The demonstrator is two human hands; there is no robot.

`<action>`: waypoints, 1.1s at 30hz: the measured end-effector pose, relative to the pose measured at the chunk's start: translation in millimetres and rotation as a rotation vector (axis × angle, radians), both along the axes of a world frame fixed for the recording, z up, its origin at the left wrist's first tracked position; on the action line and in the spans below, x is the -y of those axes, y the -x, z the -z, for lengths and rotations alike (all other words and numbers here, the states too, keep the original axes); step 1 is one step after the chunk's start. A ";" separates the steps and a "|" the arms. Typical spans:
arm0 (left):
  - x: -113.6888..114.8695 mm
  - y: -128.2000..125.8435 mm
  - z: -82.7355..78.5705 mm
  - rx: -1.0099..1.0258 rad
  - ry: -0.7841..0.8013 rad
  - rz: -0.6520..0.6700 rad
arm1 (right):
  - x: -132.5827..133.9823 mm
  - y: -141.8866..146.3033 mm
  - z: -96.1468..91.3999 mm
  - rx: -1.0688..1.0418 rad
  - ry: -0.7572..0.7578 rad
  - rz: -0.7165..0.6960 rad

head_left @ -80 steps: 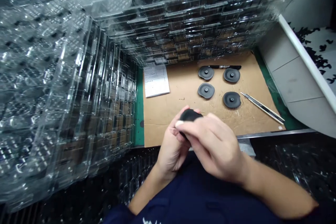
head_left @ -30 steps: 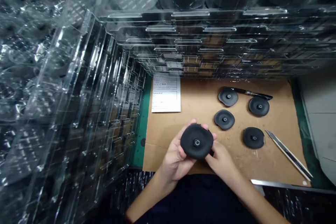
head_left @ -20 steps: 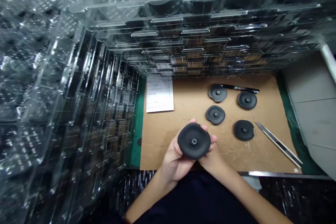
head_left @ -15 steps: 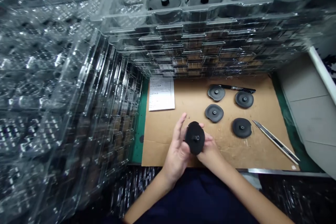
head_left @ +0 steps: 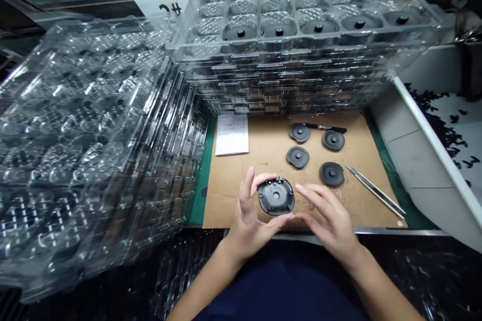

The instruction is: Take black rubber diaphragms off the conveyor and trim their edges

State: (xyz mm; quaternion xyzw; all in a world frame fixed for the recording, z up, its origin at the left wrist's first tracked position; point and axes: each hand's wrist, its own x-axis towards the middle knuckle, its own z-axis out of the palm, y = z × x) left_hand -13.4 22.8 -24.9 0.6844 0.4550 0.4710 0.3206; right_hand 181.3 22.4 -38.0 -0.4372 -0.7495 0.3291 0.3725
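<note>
The left hand — fingers curved round the rim — holds the black disc underside up, above the cardboard sheet; the right hand is open, just beside it; a rim grip keeps the underside exposed.

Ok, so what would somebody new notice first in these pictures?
Most striking are the tall stacks of clear plastic trays filling the back and left. Below them on a cardboard sheet, the left hand holds a black round part, the open right hand beside it; four similar discs lie to the right.
</note>
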 end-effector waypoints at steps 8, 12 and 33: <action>11.0 -14.0 10.7 0.334 0.695 -0.047 | -3.3 13.8 -3.9 -0.216 0.176 0.150; -8.4 -5.1 4.7 0.209 0.585 -0.151 | -0.6 13.3 14.4 -0.218 0.225 0.122; -290.5 114.0 -141.6 -0.844 -0.153 -0.453 | 6.5 5.3 105.1 -0.081 -0.119 0.231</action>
